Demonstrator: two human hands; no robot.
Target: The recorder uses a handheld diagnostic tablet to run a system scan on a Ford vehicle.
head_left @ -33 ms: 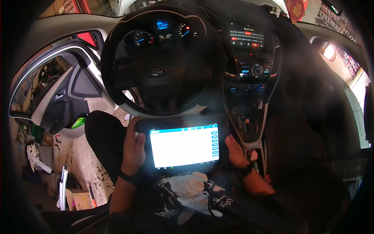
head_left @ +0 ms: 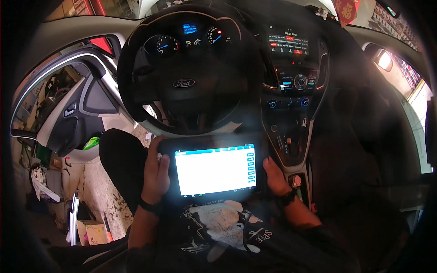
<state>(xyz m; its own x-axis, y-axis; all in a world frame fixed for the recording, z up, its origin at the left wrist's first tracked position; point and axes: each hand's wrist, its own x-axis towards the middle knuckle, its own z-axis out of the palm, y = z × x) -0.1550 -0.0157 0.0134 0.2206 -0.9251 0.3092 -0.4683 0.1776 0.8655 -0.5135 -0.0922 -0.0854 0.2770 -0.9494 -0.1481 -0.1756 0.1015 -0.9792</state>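
A dark-framed tablet (head_left: 215, 172) rests level in front of my lap, its screen glowing white with a blue bar on top and a column of small blue buttons at the right. My left hand (head_left: 156, 175) grips its left edge, thumb along the front of the frame. On the opposite edge, my right hand (head_left: 275, 176) clasps the frame, its fingers partly hidden behind the tablet. Just beyond the tablet stands the steering wheel (head_left: 184, 83), close to its far edge. Each wrist wears a dark band.
Lit gauges (head_left: 189, 43) show behind the wheel. To the right are a lit dashboard screen (head_left: 288, 44), a gear lever (head_left: 288, 141) and the passenger seat (head_left: 350, 177). At left the car door (head_left: 75, 109) hangs open; a cardboard box (head_left: 92, 233) lies on the floor outside.
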